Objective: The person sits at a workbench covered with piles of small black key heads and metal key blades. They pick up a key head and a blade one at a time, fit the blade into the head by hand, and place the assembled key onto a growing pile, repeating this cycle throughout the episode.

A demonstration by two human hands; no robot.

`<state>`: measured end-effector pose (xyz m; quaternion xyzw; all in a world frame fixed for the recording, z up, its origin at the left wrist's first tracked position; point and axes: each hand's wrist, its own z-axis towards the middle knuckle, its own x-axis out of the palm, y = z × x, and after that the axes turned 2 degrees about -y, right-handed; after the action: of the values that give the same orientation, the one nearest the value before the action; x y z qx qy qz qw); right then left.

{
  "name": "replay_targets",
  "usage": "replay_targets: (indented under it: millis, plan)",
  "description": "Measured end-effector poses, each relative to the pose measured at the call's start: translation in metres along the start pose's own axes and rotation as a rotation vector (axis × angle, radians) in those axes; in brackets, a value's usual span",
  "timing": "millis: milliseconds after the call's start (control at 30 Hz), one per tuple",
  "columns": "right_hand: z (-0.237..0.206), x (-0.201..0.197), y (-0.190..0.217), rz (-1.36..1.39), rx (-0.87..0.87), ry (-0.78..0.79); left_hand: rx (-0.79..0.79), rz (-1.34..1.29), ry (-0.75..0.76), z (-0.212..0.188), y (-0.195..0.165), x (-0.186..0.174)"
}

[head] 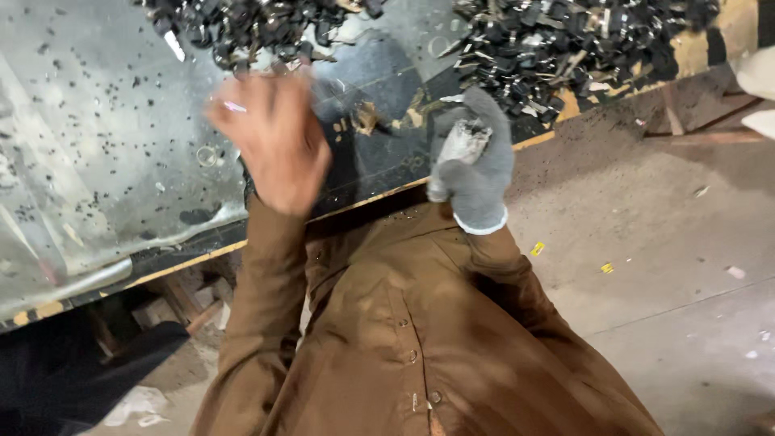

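metal lump [464, 141] in gloved right hand [476, 173]

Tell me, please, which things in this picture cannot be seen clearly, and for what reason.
- Head view: the left hand is smeared by motion blur; its grip cannot be read.
- Head view: the pale piece in the gloved right hand is partly wrapped by the glove; its kind is unclear.
- Head view: the dark scrap piles are cut by the top edge, pieces too small to tell.

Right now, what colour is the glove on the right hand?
Grey, with a white cuff; the glove shows in the head view.
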<state>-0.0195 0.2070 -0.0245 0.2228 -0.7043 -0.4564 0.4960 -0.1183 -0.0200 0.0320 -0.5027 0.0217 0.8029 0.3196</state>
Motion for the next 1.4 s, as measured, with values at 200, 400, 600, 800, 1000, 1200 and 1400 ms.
replay_targets:
  millis: [200,400,600,800,1000,1200,1400]
  plan:
    - [0.0,-0.002,-0.003,-0.14,-0.035,0.099,0.124,-0.673,0.182,0.081,-0.05,0.108]
    - [-0.001,-0.005,0.0,-0.366,-0.164,0.193,0.128,-0.609,0.057,0.07,-0.052,0.094]
    - [0.011,0.008,0.017,-0.751,-0.375,0.407,-0.215,-0.513,0.134,-0.007,-0.029,0.007]
    - [0.015,0.046,0.04,-1.012,-0.35,0.59,-0.142,-0.797,0.211,-0.033,-0.055,-0.022]
    - [0.014,0.066,0.042,-1.332,-0.496,0.456,0.001,-0.323,0.143,-0.039,-0.009,0.028]
    - [-0.008,0.07,0.038,-1.29,-0.499,0.617,-0.171,-0.368,-0.031,-0.066,-0.013,0.04]
    - [0.01,0.081,0.023,-1.345,-0.459,0.587,-0.171,-0.418,-0.019,-0.068,-0.012,0.041]
